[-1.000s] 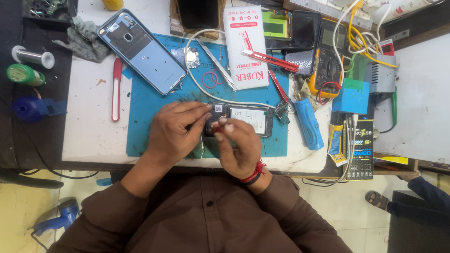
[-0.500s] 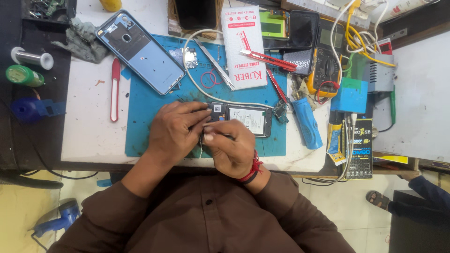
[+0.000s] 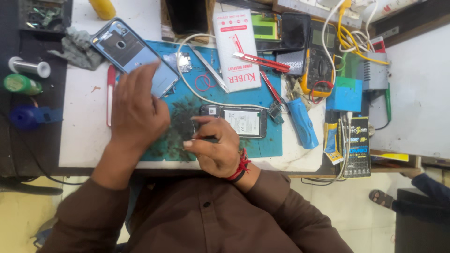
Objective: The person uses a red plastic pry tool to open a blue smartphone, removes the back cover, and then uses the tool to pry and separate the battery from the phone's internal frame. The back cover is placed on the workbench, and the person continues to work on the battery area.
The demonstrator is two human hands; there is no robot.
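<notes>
An opened phone (image 3: 239,121) with its battery showing lies on the blue-green work mat (image 3: 269,140). My right hand (image 3: 213,146) rests at the phone's left end, fingers pinched on a thin dark tool (image 3: 205,138). My left hand (image 3: 136,107) is raised over the mat with fingers apart, holding nothing, and reaches toward the blue phone back cover (image 3: 133,55), whose lower corner it overlaps.
A red-handled tool (image 3: 110,93) lies left of the mat. A white box (image 3: 236,49), red cutter (image 3: 262,61), tweezers (image 3: 208,68), blue screwdriver (image 3: 301,122), yellow multimeter (image 3: 318,61) and tangled wires (image 3: 351,33) crowd the back and right. Bottles (image 3: 21,84) stand far left.
My left hand has left the phone, where both hands worked together, and moved up and left toward the blue back cover. My right hand stays at the phone's end.
</notes>
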